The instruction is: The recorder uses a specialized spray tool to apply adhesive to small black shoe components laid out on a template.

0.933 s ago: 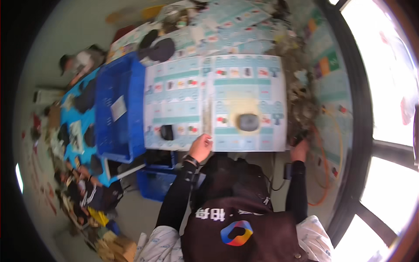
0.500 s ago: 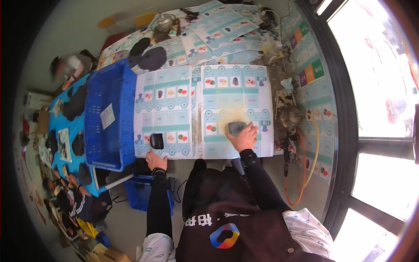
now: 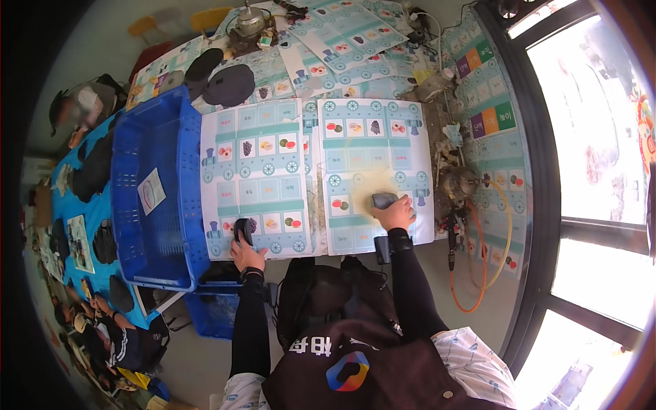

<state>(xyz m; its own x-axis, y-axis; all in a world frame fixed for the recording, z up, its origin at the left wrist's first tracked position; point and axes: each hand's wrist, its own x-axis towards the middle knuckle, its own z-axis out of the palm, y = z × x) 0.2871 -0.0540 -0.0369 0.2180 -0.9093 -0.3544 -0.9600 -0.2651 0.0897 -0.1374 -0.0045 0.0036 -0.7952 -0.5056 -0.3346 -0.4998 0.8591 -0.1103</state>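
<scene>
My left hand (image 3: 249, 255) grips a small glossy black piece with rounded corners (image 3: 242, 229) at the front of the left printed sheet (image 3: 219, 195). The piece is tipped up on edge between thumb and fingers; its exact kind cannot be made out. Over the right printed sheet (image 3: 403, 236), my right hand (image 3: 396, 214) closes its fingers on a similar dark grey piece (image 3: 383, 199). A yellowish stain (image 3: 361, 191) marks the sheet around that piece. Both sheets lie side by side with train and fruit pictures.
Left of the sheets stands a big blue crate (image 3: 157, 256) with a paper inside. Dark flat rounded pieces (image 3: 230, 85) lie behind. Orange and yellow hoses (image 3: 454, 273) hang at the right beside a metal fitting (image 3: 459, 184). Co-workers (image 3: 130, 342) sit at a blue table (image 3: 137, 311) at left.
My left hand has reached forward and taken hold of the black piece, tipping it up from flat. My right hand stays at the grey piece, now slightly tilted. The view has shifted.
</scene>
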